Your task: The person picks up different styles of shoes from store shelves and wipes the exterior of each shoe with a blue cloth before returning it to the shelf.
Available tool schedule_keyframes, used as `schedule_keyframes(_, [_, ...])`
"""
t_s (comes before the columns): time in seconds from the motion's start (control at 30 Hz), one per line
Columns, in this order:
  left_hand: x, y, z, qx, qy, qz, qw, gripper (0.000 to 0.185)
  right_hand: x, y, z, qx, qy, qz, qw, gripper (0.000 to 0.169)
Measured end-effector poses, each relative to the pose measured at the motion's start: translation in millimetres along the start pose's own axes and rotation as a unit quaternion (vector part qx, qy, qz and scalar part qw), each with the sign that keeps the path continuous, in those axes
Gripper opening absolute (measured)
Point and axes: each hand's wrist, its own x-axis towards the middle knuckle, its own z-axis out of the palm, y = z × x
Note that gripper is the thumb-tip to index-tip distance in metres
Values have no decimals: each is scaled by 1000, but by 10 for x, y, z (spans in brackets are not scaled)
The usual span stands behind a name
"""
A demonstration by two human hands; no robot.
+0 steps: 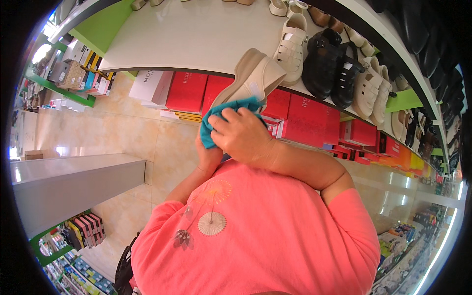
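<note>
A beige thick-soled shoe is held up in front of my chest, tilted, with its heel end pointing away from me. A teal cloth covers its near end. My right hand grips the cloth with bent fingers and presses it on the shoe. Below the cloth, my left hand supports the shoe's near end; its fingers are mostly hidden. A pale tag or sticker shows on the shoe's side.
Just beyond my hands runs a white shelf with a dark front edge. Beige strapped shoes and black shoes stand on it to the right. Red shoeboxes are stacked underneath. A white pillar-like block lies left, over tiled floor.
</note>
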Motion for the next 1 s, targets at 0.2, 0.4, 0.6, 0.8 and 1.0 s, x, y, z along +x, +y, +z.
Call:
schedule_keyframes(0.2, [36, 128, 19, -21, 59, -26, 998, 51, 42, 784, -395, -119, 68, 178, 974, 8])
schedule_keyframes(0.4, [22, 126, -28, -79, 39, -21, 996, 56, -212, 1214, -537, -9, 141, 332, 933, 38])
schedule_keyframes(0.6, [50, 250, -103, -139, -26, -85, 986, 55, -317, 1283, -366, 209, 146, 380, 889, 40])
schedule_keyframes(0.8, [145, 498, 73, -386, -39, -143, 910, 58, -315, 778, 90, 313, 179, 359, 861, 40])
schedule_keyframes(1.0, [348, 701, 110, -449, -17, -134, 883, 52, -343, 65, 349, 235, 193, 239, 922, 42])
